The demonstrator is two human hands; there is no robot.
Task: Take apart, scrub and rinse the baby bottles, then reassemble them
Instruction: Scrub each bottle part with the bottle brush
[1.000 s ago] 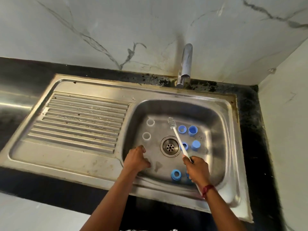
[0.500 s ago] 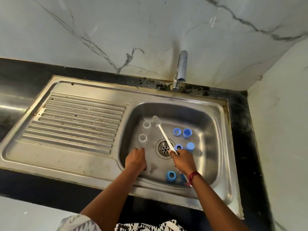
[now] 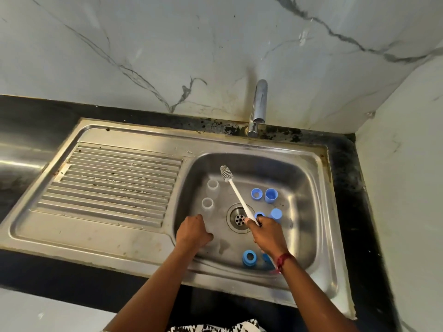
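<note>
My right hand (image 3: 267,233) was closed round the handle of a brush (image 3: 236,195), just right of the drain (image 3: 238,218); the white stem slanted up and away over the drain, bristle head above it toward the far wall of the basin (image 3: 309,168). My left hand (image 3: 193,232) was curled into a loose fist just left of the drain, on the basin's near-left wall; couldn't tell if it gripped anything, maybe a clear bottle, too faint to say. Two clear bottles (image 3: 207,203) stood upright, mouths up, left of the drain and beyond my left hand. Blue parts: a ring (image 3: 256,194) and a cap (image 3: 271,195) beyond-right of the drain, two more pieces (image 3: 276,213) just right of it by my right fingers, another ring (image 3: 249,258) on the near side of the drain. Tap (image 3: 259,106) behind the basin, no water running.
</note>
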